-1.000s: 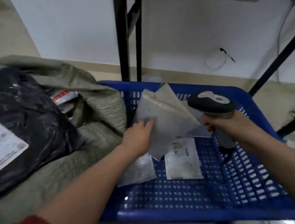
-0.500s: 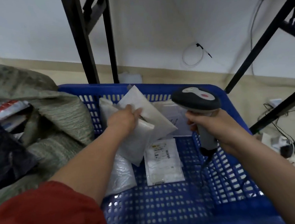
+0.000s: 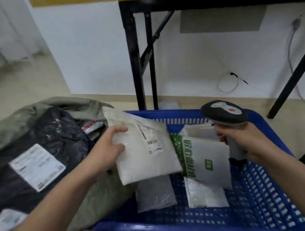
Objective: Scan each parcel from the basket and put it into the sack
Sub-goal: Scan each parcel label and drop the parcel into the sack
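Observation:
My left hand (image 3: 108,149) grips a white plastic parcel (image 3: 143,149) by its left edge, holding it above the left rim of the blue basket (image 3: 263,194), its label facing up. My right hand (image 3: 241,141) holds a grey barcode scanner (image 3: 224,115) by its handle, just right of the parcel. Inside the basket lie a white parcel with green print (image 3: 203,162), a grey parcel (image 3: 155,193) and a white labelled parcel (image 3: 205,196). The olive sack (image 3: 17,118) lies to the left with its mouth open.
A large black parcel (image 3: 32,152) with a white label fills the sack's mouth; a red-and-white packet (image 3: 92,126) shows behind it. Black table legs (image 3: 136,62) stand behind the basket, another slants at right. Cables hang on the white wall.
My left hand has lifted the white parcel out of the pile and carried it left and up, label now showing. The scanner has stayed at the right. The camera tilted up.

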